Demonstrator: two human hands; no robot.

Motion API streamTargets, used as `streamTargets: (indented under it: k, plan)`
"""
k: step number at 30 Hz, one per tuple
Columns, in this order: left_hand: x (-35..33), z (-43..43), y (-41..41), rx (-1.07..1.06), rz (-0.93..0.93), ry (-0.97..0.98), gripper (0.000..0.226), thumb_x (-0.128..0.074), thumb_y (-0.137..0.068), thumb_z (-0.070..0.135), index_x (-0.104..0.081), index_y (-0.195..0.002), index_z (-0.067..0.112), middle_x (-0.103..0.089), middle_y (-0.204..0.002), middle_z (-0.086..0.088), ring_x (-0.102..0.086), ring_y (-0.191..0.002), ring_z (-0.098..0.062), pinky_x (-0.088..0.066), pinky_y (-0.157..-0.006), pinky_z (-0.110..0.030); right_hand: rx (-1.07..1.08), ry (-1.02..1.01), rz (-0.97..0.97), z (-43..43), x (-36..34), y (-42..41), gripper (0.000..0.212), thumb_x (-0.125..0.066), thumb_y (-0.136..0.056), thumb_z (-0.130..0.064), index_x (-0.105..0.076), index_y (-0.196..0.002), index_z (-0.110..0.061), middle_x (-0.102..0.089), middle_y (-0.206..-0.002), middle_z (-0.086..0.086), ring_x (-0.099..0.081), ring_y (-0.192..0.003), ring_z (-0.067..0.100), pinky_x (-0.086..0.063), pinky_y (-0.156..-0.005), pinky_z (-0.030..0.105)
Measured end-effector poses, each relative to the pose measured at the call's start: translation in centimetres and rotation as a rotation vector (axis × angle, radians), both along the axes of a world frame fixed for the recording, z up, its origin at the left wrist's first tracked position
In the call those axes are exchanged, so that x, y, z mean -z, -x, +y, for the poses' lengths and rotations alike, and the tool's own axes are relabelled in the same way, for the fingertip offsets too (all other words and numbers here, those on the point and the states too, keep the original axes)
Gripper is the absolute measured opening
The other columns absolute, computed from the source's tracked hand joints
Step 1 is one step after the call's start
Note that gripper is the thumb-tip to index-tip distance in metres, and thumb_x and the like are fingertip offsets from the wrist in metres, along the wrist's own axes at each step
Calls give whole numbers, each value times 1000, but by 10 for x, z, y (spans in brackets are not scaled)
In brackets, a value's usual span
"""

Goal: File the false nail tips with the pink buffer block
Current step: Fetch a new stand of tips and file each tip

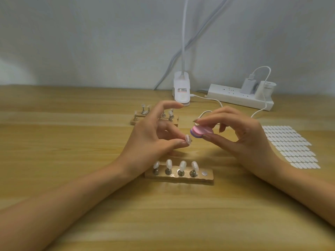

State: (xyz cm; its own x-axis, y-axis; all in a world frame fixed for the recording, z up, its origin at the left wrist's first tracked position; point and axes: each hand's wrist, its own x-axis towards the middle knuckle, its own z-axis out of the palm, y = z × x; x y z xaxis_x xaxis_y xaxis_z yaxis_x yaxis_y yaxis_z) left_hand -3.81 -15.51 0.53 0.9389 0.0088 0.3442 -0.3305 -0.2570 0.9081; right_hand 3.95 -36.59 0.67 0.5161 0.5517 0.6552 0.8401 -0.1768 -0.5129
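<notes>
Head view: the left hand (154, 136) pinches one clear nail tip (188, 139) between thumb and a fingertip, its other fingers raised and loosely spread. The right hand (241, 136) grips the pink buffer (202, 132), thumb beneath and forefinger on top. The buffer juts left past those fingertips, its end just beside the tip; whether they touch is unclear. Below on the table (72, 178), a wooden stand (206, 176) carries four more tips.
</notes>
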Motion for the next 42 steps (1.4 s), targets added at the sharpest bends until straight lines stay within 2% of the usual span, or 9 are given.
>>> streamTargets:
  k: [7,12,17,21,24,27,29,32,42]
  plan:
    - [0,4,-7,62,79,80,54,-81,-79,1,-59,-124,22,-77,-85,-4,-71,-73,-13,-55,-57,-27,-51,20,32,8,3,1,24,-69,-87,-21,-75,-107,-9,-70,-101,8,-66,-92,24,-54,-69,43]
    - [2,3,-8,48,70,78,54,-84,-75,10,-59,-121,21,-77,-81,-7,-67,-64,-16,-52,-51,-26,-79,72,-83,9,2,1,22,-68,-89,-22,-75,-106,-9,-69,-100,5,-64,-93,22,-53,-70,35]
    - [2,3,-7,20,67,55,49,-83,-79,4,-56,-116,22,-77,-78,-4,-63,-55,-19,-51,-49,-26,-35,45,-97,12,0,4,21,-73,-85,-17,-77,-105,-11,-69,-98,5,-66,-91,19,-54,-77,37]
    - [2,3,-7,22,45,21,47,-82,-80,5,-53,-113,20,-76,-77,-3,-69,-63,-32,-52,-49,-28,-46,40,-165,15,-2,5,22,-74,-84,-16,-77,-103,-7,-69,-96,6,-67,-88,15,-55,-82,28]
    - [2,2,-7,14,31,5,46,-82,-80,5,-51,-110,17,-76,-77,-3,-66,-60,-25,-52,-50,-29,-35,50,-179,15,-2,6,21,-74,-83,-14,-77,-103,-8,-70,-96,7,-67,-88,16,-55,-81,29]
    - [3,3,-7,6,-2,-32,43,-82,-80,5,-51,-108,15,-76,-75,0,-70,-66,-15,-50,-53,-22,-65,64,-210,16,-2,7,20,-74,-84,-16,-78,-103,-9,-70,-97,6,-68,-89,16,-55,-81,29]
    - [2,2,-7,5,-19,-38,43,-83,-79,5,-51,-106,15,-77,-77,-2,-72,-71,-14,-49,-56,-17,-26,37,-167,15,-3,5,22,-72,-84,-16,-77,-104,-8,-70,-98,7,-68,-89,17,-56,-81,33]
    - [2,2,-6,-6,-51,-87,43,-84,-79,9,-51,-105,17,-77,-78,1,-73,-76,-12,-49,-58,-16,-73,61,-230,16,-1,7,19,-73,-85,-13,-77,-103,-8,-69,-97,7,-67,-89,16,-54,-82,27]
    - [1,2,-5,19,-81,-90,40,-83,-80,6,-51,-102,16,-78,-79,1,-74,-77,-10,-47,-59,-12,-38,44,-184,15,-3,6,21,-72,-85,-11,-76,-105,-7,-68,-97,8,-65,-89,13,-54,-83,25]
